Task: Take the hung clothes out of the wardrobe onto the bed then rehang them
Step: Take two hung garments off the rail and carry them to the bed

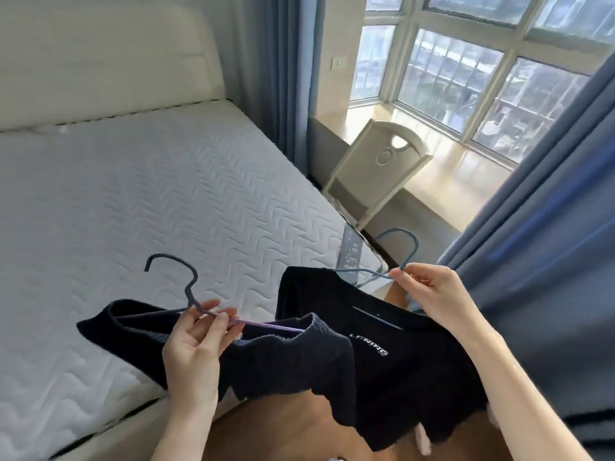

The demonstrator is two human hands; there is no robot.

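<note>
Your left grip (199, 331) pinches one hanger (186, 294), right grip (429, 291) the other (404, 247); bed (133, 194) lies forward-left, nearer your left.

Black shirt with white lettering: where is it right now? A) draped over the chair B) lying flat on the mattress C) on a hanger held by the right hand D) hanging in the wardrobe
C: the black shirt hangs on a blue hanger pinched by the right hand, beside the mattress, not on it.
</note>
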